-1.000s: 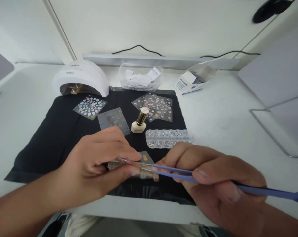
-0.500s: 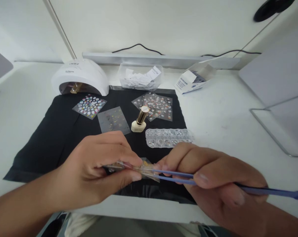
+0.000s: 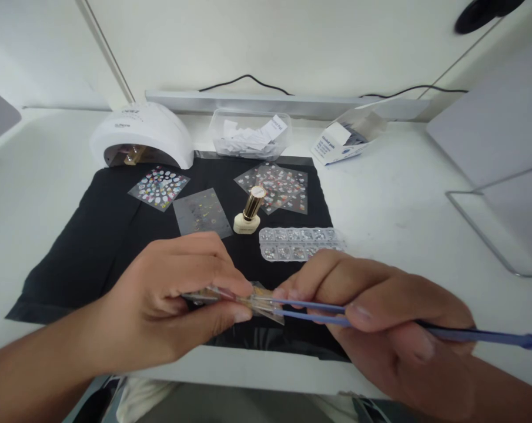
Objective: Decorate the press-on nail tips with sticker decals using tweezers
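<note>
My left hand (image 3: 177, 299) pinches a bent clear sticker sheet (image 3: 268, 311) between thumb and forefinger, low over the black mat. My right hand (image 3: 380, 317) is closed around blue tweezers (image 3: 314, 311), whose two slightly parted tips point left and meet the sheet beside my left thumb. Whether the tips grip a sticker is too small to tell. Just beyond my hands a cream nail polish bottle (image 3: 247, 222) with a gold cap stands upright. Behind my right fingers lies a clear compartment case (image 3: 287, 244) of small sparkling stones, partly covered by the hand.
On the black mat (image 3: 84, 235) lie a colourful sticker sheet (image 3: 160, 188), a sheet with gold marks (image 3: 203, 214) and overlapping sticker sheets (image 3: 278, 185). Along the back stand a white nail lamp (image 3: 146, 132), a clear tub of white packets (image 3: 250, 150) and an alcohol pad box (image 3: 336, 147).
Both hands keep nearly the same pose, with the tweezers still at the sheet. The whole view has shifted very slightly.
</note>
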`<state>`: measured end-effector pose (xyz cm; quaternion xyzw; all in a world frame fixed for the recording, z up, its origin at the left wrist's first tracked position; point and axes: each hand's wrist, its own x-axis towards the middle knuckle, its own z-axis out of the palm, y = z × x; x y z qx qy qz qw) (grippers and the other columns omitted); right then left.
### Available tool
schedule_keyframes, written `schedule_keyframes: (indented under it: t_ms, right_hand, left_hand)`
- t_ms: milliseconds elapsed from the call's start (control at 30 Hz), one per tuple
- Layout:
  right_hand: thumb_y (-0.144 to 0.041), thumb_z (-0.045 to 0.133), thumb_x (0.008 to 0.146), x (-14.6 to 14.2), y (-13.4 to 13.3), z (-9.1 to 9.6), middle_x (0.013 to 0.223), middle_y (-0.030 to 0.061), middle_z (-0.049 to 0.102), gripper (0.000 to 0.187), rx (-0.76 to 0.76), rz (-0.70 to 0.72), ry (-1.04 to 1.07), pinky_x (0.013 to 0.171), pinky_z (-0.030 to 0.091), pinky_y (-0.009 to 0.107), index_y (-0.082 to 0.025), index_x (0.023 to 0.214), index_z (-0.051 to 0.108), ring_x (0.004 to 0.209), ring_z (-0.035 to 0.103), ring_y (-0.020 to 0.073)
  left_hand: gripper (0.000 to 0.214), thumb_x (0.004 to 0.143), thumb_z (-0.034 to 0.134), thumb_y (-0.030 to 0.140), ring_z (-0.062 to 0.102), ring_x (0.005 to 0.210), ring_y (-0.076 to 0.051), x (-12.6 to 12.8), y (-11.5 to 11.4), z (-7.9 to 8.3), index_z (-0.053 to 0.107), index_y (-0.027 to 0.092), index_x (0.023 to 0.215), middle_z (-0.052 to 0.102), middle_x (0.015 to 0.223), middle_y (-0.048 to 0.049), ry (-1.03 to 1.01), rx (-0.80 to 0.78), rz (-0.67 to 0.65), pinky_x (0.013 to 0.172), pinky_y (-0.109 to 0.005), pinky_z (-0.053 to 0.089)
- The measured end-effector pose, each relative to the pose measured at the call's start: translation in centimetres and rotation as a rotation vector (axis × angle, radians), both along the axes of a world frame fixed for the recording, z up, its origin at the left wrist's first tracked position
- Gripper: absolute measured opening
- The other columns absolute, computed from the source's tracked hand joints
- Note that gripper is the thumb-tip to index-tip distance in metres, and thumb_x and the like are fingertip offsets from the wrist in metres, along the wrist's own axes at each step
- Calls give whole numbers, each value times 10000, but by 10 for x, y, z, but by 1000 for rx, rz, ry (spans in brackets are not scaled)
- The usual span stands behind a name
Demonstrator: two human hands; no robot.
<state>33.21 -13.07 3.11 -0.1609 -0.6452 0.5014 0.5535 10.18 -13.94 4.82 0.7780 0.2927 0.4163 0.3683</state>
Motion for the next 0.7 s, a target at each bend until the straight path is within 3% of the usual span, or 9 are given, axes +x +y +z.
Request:
schedule_keyframes:
  t_ms: [67,200,400,600,700]
  right_hand:
    - [-324,508,1008,-1,0,1,678,55,692,290,-3,-31,26,602,649,425,-235,1028,783,682,717,233]
    - [-315,582,959,0,3,2,700,70,713,243,13,67,-1,605,650,434,-219,1058,783,713,728,256]
    - [-337,495,1019,-2,-1,-2,636,32,658,310,-53,-5,42,613,633,412,-229,1001,785,712,724,236]
    - [-339,557,985,-2,0,0,654,44,670,263,-38,35,38,613,631,423,-211,1028,783,722,720,251]
    - [-352,549,993,-3,-1,1,620,33,656,265,-55,-12,22,590,634,414,-240,1009,789,687,718,240]
  left_hand:
    - [202,847,714,61,623,679,-149,1,0,0,707,185,1007,716,753,-43,-8,0,-2,590,-272,538]
    - [260,849,699,46,626,683,-155,1,1,1,708,208,1053,734,769,-40,-3,-1,-14,603,-283,545]
    - [200,855,700,67,618,671,-141,0,1,3,710,188,1013,721,753,-37,17,1,-20,602,-268,545]
    - [163,857,693,51,618,682,-131,0,1,3,708,167,970,706,757,-40,26,-14,-28,601,-246,542]
    - [181,861,692,64,619,672,-141,0,1,3,710,192,988,706,744,-34,27,-11,-27,600,-263,547]
